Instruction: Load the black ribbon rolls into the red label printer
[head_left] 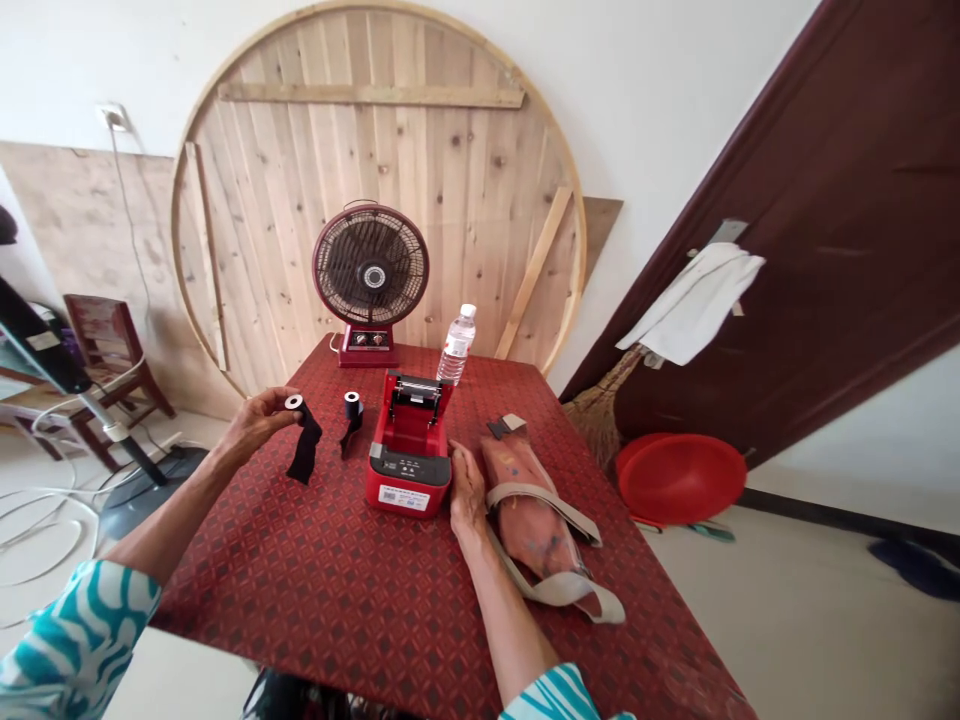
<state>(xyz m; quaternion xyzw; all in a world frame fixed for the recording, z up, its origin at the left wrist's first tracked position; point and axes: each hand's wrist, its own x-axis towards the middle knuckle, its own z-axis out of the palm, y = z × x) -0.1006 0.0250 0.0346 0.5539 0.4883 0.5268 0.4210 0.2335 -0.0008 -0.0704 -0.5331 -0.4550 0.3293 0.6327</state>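
My left hand (268, 418) is closed, pinching a small black roll (304, 450) with a white core above the table; its loose strip hangs down. A second black roll (352, 405), also with a white core, stands on the table to the right of it. The red label printer (409, 498) sits at the middle of the table with its lid (417, 392) raised and its red inside showing. My right hand (468, 490) rests against the printer's right side, fingers laid along it and partly hidden from view.
The table (300, 600) has a red patterned cover. A worn reddish bag (529, 510) with pale straps lies right of my right hand. Behind the printer stand a water bottle (457, 345) and a fan (373, 275). A red basin (679, 478) and a broom (604, 405) are off the right edge.
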